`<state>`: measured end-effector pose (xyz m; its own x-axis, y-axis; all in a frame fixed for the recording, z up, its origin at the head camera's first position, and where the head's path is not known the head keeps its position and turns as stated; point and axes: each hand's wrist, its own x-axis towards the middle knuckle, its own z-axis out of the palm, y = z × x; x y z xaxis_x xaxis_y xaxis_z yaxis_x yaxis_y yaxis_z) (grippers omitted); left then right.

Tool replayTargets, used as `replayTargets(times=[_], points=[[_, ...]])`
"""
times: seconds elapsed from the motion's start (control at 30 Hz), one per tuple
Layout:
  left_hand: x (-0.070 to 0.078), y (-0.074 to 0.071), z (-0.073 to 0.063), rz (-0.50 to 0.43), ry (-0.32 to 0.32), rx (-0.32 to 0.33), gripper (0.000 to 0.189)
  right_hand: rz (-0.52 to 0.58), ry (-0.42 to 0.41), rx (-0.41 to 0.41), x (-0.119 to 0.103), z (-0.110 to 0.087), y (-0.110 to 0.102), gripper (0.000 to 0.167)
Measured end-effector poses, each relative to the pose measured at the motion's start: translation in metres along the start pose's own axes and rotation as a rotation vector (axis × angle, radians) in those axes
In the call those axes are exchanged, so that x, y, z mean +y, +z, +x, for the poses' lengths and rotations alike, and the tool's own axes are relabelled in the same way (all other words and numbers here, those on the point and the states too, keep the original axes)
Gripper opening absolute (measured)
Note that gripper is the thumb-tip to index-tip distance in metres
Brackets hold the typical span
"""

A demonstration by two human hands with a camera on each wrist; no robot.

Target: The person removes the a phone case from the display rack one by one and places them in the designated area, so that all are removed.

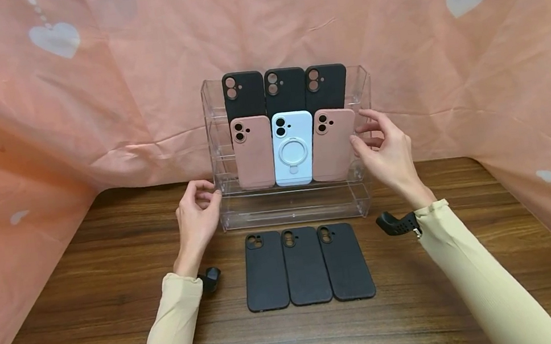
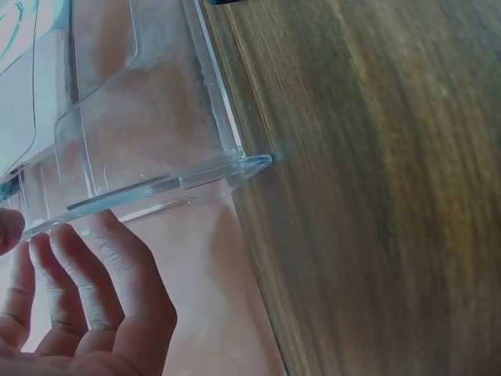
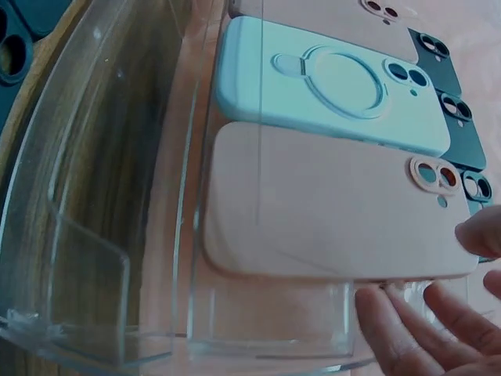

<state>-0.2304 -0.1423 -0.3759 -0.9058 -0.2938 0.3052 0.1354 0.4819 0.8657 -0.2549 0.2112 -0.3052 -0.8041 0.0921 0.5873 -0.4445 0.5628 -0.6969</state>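
A clear tiered display rack (image 1: 293, 213) stands upright at the back of the table. In its front row lean a pink phone case (image 1: 255, 163), a white phone case with a ring (image 1: 296, 172) and another pink phone case (image 1: 335, 150). My left hand (image 1: 196, 211) is at the rack's left side, its fingertips touching the clear side panel (image 2: 149, 184) in the left wrist view. Beside the right-hand pink case is my right hand (image 1: 387, 149), fingers spread and loosely bent. Its thumb (image 3: 481, 231) lies near the case's camera end, and the fingers (image 3: 391, 329) lie along its side edge.
Behind the front row stand three black phone cases (image 1: 244, 96). Three more black cases (image 1: 307, 271) lie side by side on the wooden table (image 1: 119, 329) before the rack. Pink cloth (image 1: 139, 68) with white hearts hangs around the back and sides.
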Motion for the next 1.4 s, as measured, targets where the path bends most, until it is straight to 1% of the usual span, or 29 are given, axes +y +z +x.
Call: replayTargets(times=[0.13,0.3,0.47,0.83,1.1,1.2,1.23,1.4], points=[[0.0019,-0.001,0.0,-0.014,0.009,0.007,0.018,-0.101,0.017,0.013,-0.0041,0.005,0.003,0.05],[0.0032,-0.0009,0.0004,-0.025,0.018,0.002,0.021,-0.151,-0.002,0.024,-0.0062,0.0076,0.0053,0.05],[0.0034,-0.0005,0.0011,-0.03,0.026,0.003,0.024,-0.168,-0.041,0.025,-0.0069,0.0069,0.0061,0.049],[0.003,-0.0015,0.0007,-0.037,0.032,-0.006,0.024,-0.136,-0.078,0.037,-0.0026,0.0048,0.008,0.046],[-0.001,-0.0036,0.0005,-0.042,0.039,-0.029,0.023,-0.072,-0.095,0.004,0.001,0.0026,0.0062,0.045],[-0.0021,-0.0044,0.0006,-0.053,0.044,-0.044,0.023,-0.003,-0.102,-0.01,0.0025,0.0028,0.0046,0.046],[-0.002,-0.0045,0.0006,-0.06,0.044,-0.048,0.023,0.025,-0.099,-0.017,-0.0012,0.0024,0.0033,0.046],[-0.0024,-0.0044,0.0019,-0.096,0.04,-0.063,0.022,0.15,-0.071,-0.055,-0.001,0.005,-0.0004,0.048]])
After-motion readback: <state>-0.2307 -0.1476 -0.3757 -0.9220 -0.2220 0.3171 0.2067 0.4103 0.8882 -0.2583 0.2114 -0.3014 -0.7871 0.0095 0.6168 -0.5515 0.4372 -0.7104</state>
